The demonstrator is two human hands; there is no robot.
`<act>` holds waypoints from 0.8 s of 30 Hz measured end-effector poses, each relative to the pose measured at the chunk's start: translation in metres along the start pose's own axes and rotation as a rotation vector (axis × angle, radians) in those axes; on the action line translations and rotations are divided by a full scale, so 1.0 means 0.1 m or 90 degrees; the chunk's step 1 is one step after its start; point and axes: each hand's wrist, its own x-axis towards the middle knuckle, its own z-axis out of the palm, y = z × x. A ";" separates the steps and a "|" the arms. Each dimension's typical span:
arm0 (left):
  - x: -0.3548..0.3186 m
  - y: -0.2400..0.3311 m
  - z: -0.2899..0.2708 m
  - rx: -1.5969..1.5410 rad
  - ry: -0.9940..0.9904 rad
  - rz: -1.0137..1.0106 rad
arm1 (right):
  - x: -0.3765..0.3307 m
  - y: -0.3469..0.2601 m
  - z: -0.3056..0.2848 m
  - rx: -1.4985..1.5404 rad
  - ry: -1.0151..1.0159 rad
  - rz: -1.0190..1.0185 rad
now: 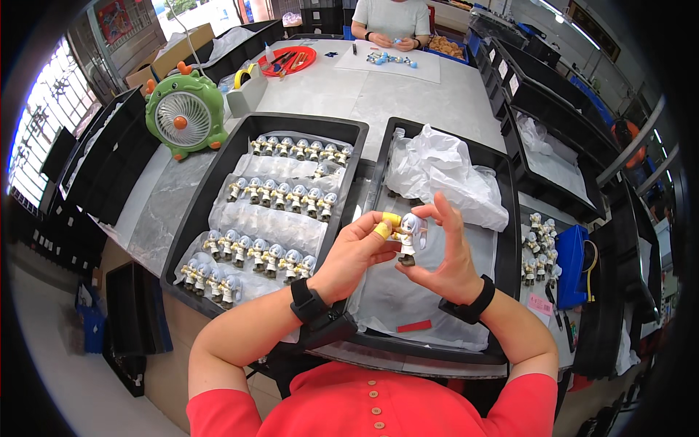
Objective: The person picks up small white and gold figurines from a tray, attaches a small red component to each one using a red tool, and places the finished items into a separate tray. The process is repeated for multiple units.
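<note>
A small doll figurine (408, 239) with pale lavender hair, a white outfit and dark boots is held upright between my hands, above the right-hand black tray (477, 349). My left hand (354, 251) wears yellow finger covers on thumb and forefinger and pinches the figurine's left side. My right hand (450, 255) curves around its other side, thumb under the boots and a finger beside the hair. Crumpled white paper (444, 171) covers the tray's far part, and a red strip (413, 326) lies near its front. Black bands circle both wrists.
The left black tray (240, 127) holds rows of similar figurines on white paper. More figurines (539, 251) cluster at right, beside a blue bin (575, 266). A green fan (186, 113) and red plate of tools (291, 61) stand farther off. Across the table sits another person (393, 18).
</note>
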 end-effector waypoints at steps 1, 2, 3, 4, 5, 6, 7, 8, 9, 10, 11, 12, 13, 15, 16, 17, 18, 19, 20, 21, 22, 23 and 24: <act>0.01 -0.01 -0.01 0.018 0.005 -0.004 | 0.00 0.00 0.00 -0.019 0.003 -0.024; 0.00 0.00 0.00 0.065 -0.011 0.009 | 0.01 0.00 0.01 -0.038 0.006 -0.047; -0.01 0.02 0.02 0.112 -0.027 0.023 | 0.01 0.00 0.01 -0.060 0.005 -0.063; -0.03 0.04 0.04 0.159 -0.042 0.037 | 0.01 0.00 0.01 -0.080 0.004 -0.080; -0.05 0.05 0.08 0.155 -0.054 0.044 | 0.01 -0.01 0.02 -0.101 0.003 -0.097; -0.08 0.05 0.13 0.151 -0.066 0.052 | 0.01 0.00 0.03 -0.116 -0.001 -0.111; -0.09 0.04 0.16 0.146 -0.079 0.060 | 0.01 0.01 0.05 -0.132 -0.005 -0.126; -0.10 0.02 0.17 0.148 -0.088 0.073 | 0.00 0.01 0.06 -0.148 -0.009 -0.141; -0.09 0.00 0.16 0.147 -0.094 0.069 | 0.00 -0.01 0.07 -0.144 -0.016 -0.145; -0.07 -0.02 0.15 0.147 -0.101 0.067 | -0.01 -0.03 0.08 -0.141 -0.024 -0.150; -0.07 -0.02 0.14 0.147 -0.107 0.064 | -0.01 -0.04 0.09 -0.138 -0.032 -0.155; -0.07 0.01 0.15 0.151 -0.092 0.047 | -0.02 -0.06 0.08 -0.135 -0.044 -0.129; -0.07 -0.01 0.14 0.145 -0.100 0.067 | -0.01 -0.05 0.07 -0.129 -0.039 -0.121; -0.06 -0.07 0.10 0.134 -0.114 0.107 | 0.02 -0.03 0.05 -0.117 -0.030 -0.106; -0.06 -0.06 0.10 0.138 -0.115 0.111 | 0.02 -0.01 0.05 -0.116 -0.017 -0.103; -0.05 -0.06 0.11 0.142 -0.115 0.115 | 0.02 0.01 0.05 -0.116 -0.005 -0.100; -0.05 -0.05 0.12 0.147 -0.115 0.119 | 0.01 0.02 0.05 -0.116 0.007 -0.096; -0.06 -0.04 0.12 0.141 -0.112 0.110 | 0.02 0.01 0.05 -0.117 -0.002 -0.096; -0.06 -0.03 0.12 0.136 -0.110 0.102 | 0.02 0.01 0.05 -0.118 -0.011 -0.096; -0.07 -0.02 0.12 0.130 -0.107 0.093 | 0.02 0.00 0.05 -0.119 -0.020 -0.096; -0.07 -0.01 0.11 0.126 -0.104 0.085 | 0.02 0.00 0.06 -0.117 -0.023 -0.095; -0.07 0.00 0.11 0.122 -0.100 0.077 | 0.02 0.00 0.07 -0.115 -0.027 -0.095; -0.07 0.00 0.11 0.118 -0.097 0.069 | 0.02 0.01 0.08 -0.113 -0.030 -0.095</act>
